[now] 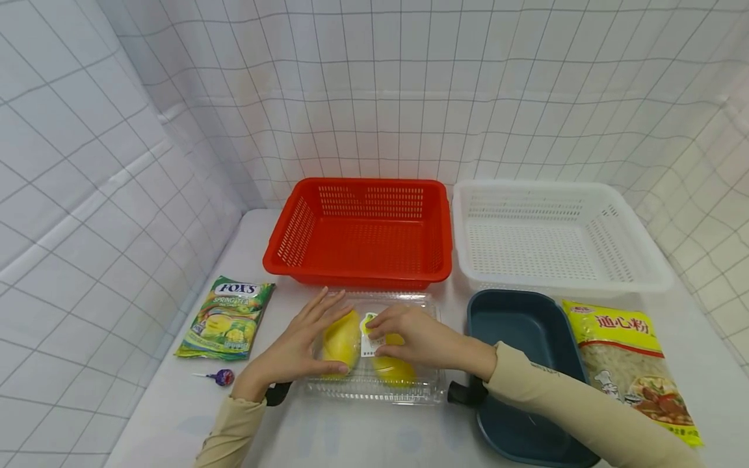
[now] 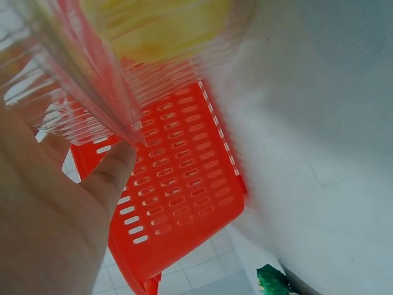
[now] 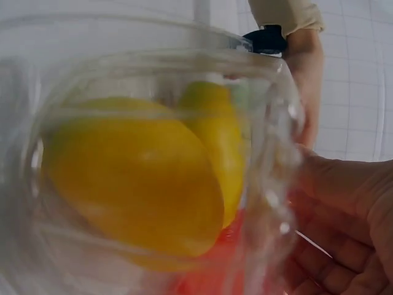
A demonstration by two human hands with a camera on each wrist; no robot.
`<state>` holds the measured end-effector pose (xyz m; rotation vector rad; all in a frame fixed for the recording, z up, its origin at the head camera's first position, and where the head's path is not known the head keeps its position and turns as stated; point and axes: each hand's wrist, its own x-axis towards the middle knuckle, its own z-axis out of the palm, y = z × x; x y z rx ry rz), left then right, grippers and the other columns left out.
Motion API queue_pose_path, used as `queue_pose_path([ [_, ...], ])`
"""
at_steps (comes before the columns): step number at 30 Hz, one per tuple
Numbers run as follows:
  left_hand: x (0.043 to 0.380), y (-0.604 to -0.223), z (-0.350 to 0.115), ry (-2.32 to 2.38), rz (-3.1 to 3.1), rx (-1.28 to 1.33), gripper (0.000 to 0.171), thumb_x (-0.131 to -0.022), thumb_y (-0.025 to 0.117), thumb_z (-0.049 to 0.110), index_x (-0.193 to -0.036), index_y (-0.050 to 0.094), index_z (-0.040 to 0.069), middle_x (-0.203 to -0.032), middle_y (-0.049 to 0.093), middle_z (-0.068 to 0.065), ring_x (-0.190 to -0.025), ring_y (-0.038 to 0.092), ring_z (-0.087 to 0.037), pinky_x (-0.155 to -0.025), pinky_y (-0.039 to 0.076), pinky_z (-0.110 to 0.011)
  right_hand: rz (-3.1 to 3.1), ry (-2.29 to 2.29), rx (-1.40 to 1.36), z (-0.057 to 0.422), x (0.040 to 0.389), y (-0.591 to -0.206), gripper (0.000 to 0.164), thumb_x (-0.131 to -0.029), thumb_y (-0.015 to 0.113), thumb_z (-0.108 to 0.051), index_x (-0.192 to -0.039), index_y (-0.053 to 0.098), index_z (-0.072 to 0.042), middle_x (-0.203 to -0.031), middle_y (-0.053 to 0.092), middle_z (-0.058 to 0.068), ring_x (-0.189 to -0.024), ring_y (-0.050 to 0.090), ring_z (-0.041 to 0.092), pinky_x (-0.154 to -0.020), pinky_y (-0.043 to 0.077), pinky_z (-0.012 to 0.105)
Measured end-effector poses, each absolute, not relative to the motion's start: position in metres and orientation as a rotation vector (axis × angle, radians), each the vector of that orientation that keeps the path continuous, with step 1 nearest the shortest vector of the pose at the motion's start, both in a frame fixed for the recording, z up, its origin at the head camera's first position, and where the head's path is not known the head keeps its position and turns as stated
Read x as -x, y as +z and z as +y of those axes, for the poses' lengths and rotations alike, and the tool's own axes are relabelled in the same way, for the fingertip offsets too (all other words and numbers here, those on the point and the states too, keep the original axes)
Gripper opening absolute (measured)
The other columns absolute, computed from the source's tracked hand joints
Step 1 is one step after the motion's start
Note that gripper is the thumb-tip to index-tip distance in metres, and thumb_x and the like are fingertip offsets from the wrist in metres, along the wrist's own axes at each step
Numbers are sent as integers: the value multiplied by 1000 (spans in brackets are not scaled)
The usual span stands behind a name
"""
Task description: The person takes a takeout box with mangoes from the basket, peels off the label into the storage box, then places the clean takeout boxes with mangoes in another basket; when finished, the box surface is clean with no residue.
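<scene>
A clear plastic clamshell box [image 1: 430, 395] lies in front of the red basket, with two yellow mangoes [image 1: 341, 344] inside. On its lid is a white label [image 1: 370, 341] with a yellow-green picture. My left hand [image 1: 298, 348] rests on the box's left side, fingers spread and thumb across the near part of the lid. From the right, my right hand [image 1: 412, 333] touches the lid at the label with bent fingers, thumb apart from them. Both mangoes [image 3: 138, 181] show blurred through the plastic wall in the right wrist view.
Behind the box stand a red basket [image 1: 365, 276] and a white basket [image 1: 562, 285]. A dark blue tub [image 1: 515, 305] sits under the right forearm, beside a pasta bag [image 1: 632, 364]. To the left lie a green candy bag [image 1: 228, 318] and a lollipop [image 1: 223, 377].
</scene>
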<state>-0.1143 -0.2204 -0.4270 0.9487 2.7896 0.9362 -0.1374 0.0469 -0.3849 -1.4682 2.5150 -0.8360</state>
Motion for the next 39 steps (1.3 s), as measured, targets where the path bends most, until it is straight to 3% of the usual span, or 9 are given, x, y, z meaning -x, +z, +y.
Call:
queue_pose_path([
  [16,113,-426,-219,962,2769,-902,93,-70,78,53,-147,37,21,-157,15,1,-143,-1,-26,-106,10,-65,2488,-662,1625,46,142,-386,26,-83,75,-16,-107,73,-8,-115,66,3,-112,56,17,-102,37,33],
  [25,113,-427,-219,917,2787,-891,91,-71,76,54,-147,37,23,-157,14,3,-143,-2,-25,-106,10,-64,2491,-725,1594,46,146,-392,27,-81,77,-19,-106,74,-11,-110,68,-3,-105,58,9,-91,34,36],
  [33,114,-429,-219,916,2793,-883,89,-71,75,57,-146,40,24,-157,15,3,-143,-2,-23,-105,10,-65,2488,-722,1542,46,149,-391,28,-80,78,-19,-106,74,-13,-108,68,-5,-105,58,9,-92,32,37],
  [39,114,-429,-218,934,2783,-868,89,-70,76,56,-145,41,24,-157,16,4,-143,-3,-22,-106,9,-64,2450,-704,1508,45,149,-391,28,-81,76,-18,-108,73,-9,-110,68,-2,-106,58,11,-97,38,28],
])
